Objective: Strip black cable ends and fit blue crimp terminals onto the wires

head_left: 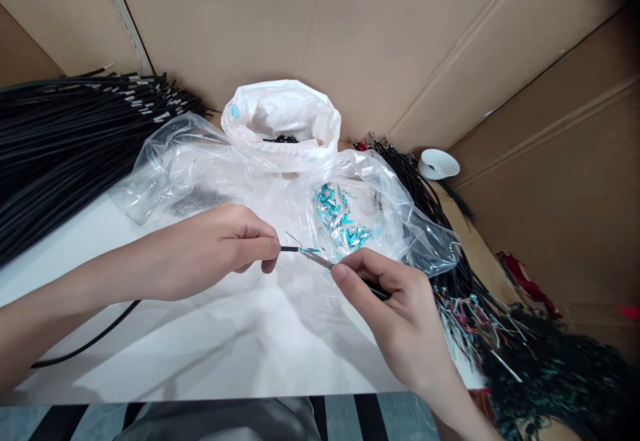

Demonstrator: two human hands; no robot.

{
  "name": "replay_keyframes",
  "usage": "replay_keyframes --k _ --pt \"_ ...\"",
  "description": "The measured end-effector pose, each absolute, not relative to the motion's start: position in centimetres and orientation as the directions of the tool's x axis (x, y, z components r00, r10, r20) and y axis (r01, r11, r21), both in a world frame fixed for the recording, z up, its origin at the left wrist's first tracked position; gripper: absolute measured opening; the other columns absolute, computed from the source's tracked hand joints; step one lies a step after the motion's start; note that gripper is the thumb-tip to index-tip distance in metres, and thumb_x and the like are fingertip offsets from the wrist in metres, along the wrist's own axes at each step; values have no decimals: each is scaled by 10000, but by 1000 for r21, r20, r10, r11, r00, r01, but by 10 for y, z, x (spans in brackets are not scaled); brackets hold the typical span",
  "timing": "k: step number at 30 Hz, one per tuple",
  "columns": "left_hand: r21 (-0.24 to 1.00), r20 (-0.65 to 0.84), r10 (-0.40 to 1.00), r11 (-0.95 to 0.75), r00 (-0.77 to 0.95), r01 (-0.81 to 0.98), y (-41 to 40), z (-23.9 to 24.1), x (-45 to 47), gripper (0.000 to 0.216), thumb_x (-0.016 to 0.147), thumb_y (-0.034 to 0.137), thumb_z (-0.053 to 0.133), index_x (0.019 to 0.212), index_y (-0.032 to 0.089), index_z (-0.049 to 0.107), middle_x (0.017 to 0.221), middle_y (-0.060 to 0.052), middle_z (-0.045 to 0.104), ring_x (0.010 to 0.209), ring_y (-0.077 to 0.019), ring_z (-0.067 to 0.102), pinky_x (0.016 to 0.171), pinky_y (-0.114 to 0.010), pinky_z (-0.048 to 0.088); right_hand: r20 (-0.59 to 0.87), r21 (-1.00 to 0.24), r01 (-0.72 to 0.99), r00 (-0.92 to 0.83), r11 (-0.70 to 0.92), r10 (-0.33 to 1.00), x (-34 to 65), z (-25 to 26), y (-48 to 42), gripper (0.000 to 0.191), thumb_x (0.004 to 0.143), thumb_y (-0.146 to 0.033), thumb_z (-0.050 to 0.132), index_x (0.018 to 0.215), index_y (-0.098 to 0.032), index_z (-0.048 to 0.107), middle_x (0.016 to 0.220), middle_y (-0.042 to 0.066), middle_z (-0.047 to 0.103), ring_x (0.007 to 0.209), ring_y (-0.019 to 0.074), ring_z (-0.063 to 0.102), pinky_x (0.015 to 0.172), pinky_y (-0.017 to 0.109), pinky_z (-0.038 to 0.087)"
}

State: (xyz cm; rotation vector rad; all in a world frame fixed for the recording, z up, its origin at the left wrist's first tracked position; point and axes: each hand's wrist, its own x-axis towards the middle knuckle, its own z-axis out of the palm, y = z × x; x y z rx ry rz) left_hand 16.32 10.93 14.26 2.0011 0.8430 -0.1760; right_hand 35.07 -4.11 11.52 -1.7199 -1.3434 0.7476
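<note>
Brown cardboard [320, 34] walls off the top of the frame and its right side, above a white table [270, 354] that fills the centre and runs to a front edge near the bottom. A thick bundle of black cables [60, 141] covers the upper left, pale tips bunched toward the middle. Clear plastic [270, 194] lies crumpled across the centre. At right, a second bundle [460, 254] slopes down behind the plastic to a spray of coloured wires [460, 321], just beside a dark tangle [555, 368] at lower right. My right hand [400, 308] reaches in from the lower right and my left hand [220, 251] from the left edge, the two near each other but apart. A white bag [290, 104] sits open at upper centre, small black pieces [285, 139] inside. Blue and silver scraps [327, 204] lie scattered right of centre, just beyond my hands, and a white bowl [440, 162] stands at upper right. In the middle of the frame, my left fingers are closed on a black cable [289, 249], its stripped end pointing right. My right thumb and fingers pinch a slim metal tool [320, 260], its point at that bared end; I cannot tell whether the tip is gripping anything. One thin dark strand [294, 236] sticks up from the cable's end.
</note>
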Motion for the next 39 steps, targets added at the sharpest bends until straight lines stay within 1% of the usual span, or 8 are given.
replay_keyframes --k 7,17,21,24,29,34,39 --pt "706 -414 500 -350 760 615 108 142 162 366 936 399 461 682 206 641 598 22 464 527 -118 392 467 -250 282 88 -833 548 270 -78 959 346 117 -42 322 956 -343 577 676 -183 568 558 -50 478 508 85 396 460 225 290" --pt "708 -391 503 -371 771 601 107 142 160 364 928 398 460 672 202 628 587 26 455 527 -113 384 468 -244 277 158 -760 648 264 -54 951 340 117 -47 296 948 -330 567 697 -176 591 540 -49 490 455 77 399 429 218 298" --pt "708 -367 517 -385 773 593 106 142 160 365 923 392 452 666 199 627 580 28 450 522 -113 376 470 -250 268 206 -721 692 262 -34 943 336 118 -46 278 941 -297 567 693 -173 587 506 -67 441 417 64 364 412 216 266" --pt "715 -344 519 -395 783 576 105 143 161 369 918 386 452 648 194 614 586 28 467 522 -112 382 476 -251 274 239 -703 711 264 -21 934 333 119 -44 263 932 -277 574 691 -171 580 501 -71 440 416 61 367 417 212 268" --pt "718 -314 540 -404 781 568 102 145 160 360 915 379 451 659 193 623 598 30 490 530 -113 399 483 -253 280 241 -725 688 294 -30 925 331 119 -42 294 937 -291 576 667 -174 564 501 -71 434 427 61 367 417 209 262" --pt "723 -292 540 -416 790 551 100 146 159 357 907 363 449 646 188 619 556 36 452 498 -108 374 468 -255 259 199 -774 631 328 -57 923 331 119 -43 314 953 -313 565 673 -172 584 551 -52 476 479 75 402 445 209 305" --pt "733 -268 527 -431 806 526 100 146 159 358 910 344 449 629 181 602 562 37 484 505 -103 386 478 -252 269 233 -749 662 321 -42 918 328 120 -44 309 941 -300 578 659 -177 557 524 -65 432 454 67 366 427 211 275"
